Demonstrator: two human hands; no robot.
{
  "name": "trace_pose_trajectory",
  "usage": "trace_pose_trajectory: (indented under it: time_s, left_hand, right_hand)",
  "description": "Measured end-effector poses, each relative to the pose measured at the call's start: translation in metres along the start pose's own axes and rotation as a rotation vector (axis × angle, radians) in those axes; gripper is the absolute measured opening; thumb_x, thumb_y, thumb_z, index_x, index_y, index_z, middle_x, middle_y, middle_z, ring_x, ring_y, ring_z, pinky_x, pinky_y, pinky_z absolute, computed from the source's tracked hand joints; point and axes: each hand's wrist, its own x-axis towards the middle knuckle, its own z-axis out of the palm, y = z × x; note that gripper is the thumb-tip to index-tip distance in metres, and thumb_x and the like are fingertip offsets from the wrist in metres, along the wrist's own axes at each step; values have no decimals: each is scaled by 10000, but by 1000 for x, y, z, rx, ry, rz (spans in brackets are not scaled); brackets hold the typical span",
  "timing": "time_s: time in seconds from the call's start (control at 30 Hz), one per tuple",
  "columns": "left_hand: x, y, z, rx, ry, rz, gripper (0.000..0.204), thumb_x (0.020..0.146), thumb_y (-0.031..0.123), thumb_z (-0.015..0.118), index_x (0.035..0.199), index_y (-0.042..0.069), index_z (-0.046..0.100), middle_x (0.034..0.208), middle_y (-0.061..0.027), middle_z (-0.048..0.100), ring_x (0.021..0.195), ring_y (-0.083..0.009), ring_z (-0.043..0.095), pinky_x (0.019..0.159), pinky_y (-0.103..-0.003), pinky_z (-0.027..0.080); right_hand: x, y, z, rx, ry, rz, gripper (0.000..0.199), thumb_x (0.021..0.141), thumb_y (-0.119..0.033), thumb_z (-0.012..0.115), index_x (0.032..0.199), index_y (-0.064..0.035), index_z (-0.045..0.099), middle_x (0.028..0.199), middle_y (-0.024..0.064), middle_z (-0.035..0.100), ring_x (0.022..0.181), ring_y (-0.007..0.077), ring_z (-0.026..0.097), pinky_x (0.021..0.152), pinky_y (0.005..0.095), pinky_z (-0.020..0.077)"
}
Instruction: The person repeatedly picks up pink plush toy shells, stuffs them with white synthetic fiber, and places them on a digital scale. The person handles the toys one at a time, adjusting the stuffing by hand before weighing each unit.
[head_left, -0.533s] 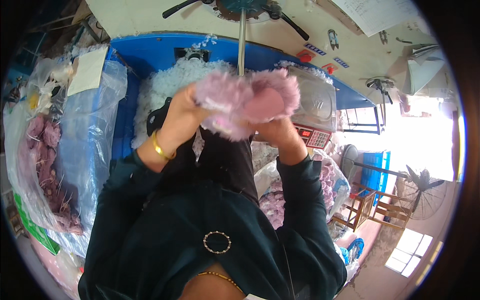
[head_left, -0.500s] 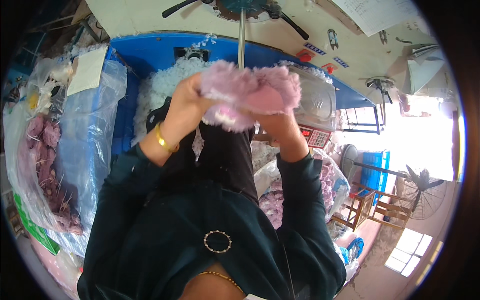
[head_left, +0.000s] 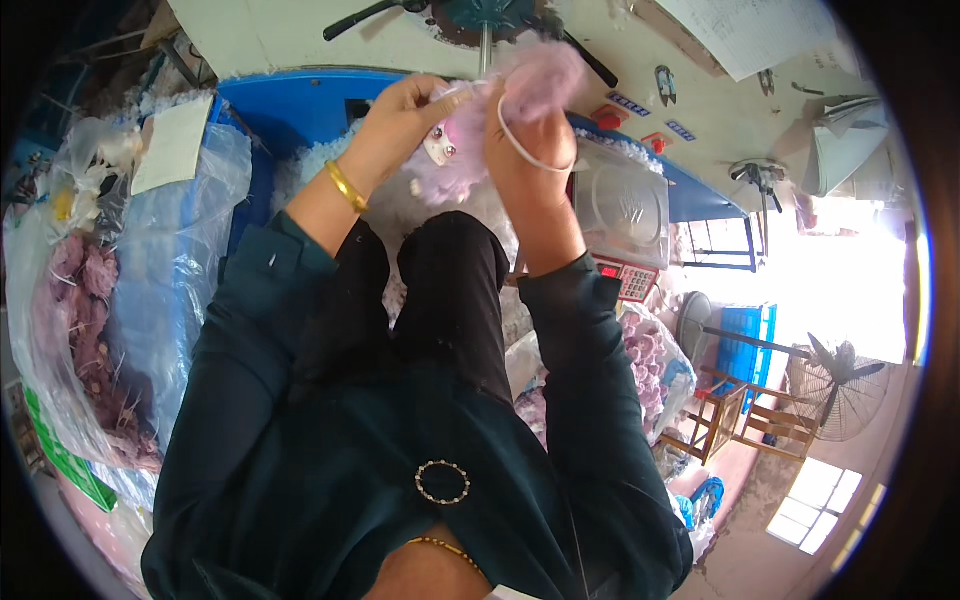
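Observation:
Both my hands hold a lilac plush doll [head_left: 455,180] with long fur and a small printed face, up in front of the metal tube [head_left: 486,50] of a machine. My left hand [head_left: 405,128] pinches its upper edge beside the face, fingers closed. My right hand [head_left: 530,150] is closed round the fur on the other side, and a fluffy lilac part [head_left: 545,78] sticks up above that fist. Across the back of my right hand runs a thin white loop [head_left: 520,145]. My right fingertips are partly hidden by fur.
White stuffing [head_left: 300,170] lies in the blue trough [head_left: 290,100] behind my hands. At left hangs a clear bag [head_left: 205,250] with mauve plush skins [head_left: 85,330]. To the right are a clear plastic box [head_left: 625,215], a scale [head_left: 635,280] and a bag of mauve plush pieces [head_left: 645,350].
The doll has been turned, so its face now shows toward the left. My right hand has risen, with fur sticking up above it, and the white loop has come into sight.

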Motion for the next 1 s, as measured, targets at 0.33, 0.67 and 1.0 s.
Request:
trace_pose_trajectory:
  time_s: [0.33, 0.67, 1.0]
  left_hand:
    - [-19, 8, -3, -12, -93, -61, 383, 924, 385, 572, 992, 10, 609, 856, 19, 540, 818, -66, 454, 749, -215, 398]
    - [-54, 10, 13, 745, -14, 420, 253, 806, 130, 652, 1017, 10, 582, 925, -164, 600, 794, -310, 583, 705, -339, 470]
    - [-41, 21, 60, 1117, 361, 521, 344, 687, 208, 738, 831, 16, 492, 792, -176, 569, 761, -375, 570, 636, -425, 454]
  right_hand:
    - [8, 22, 14, 65, 131, -102, 232, 877, -226, 595, 913, -2, 646, 791, 167, 661, 696, 352, 643, 596, 404, 503]
    - [-21, 0, -18, 1089, -68, 277, 207, 792, -155, 722, 931, -20, 648, 837, 62, 637, 754, 174, 583, 722, 294, 472]
    - [45, 37, 57, 435, 60, 438, 198, 769, -176, 625, 739, 17, 593, 652, 158, 560, 641, 295, 582, 565, 380, 451]
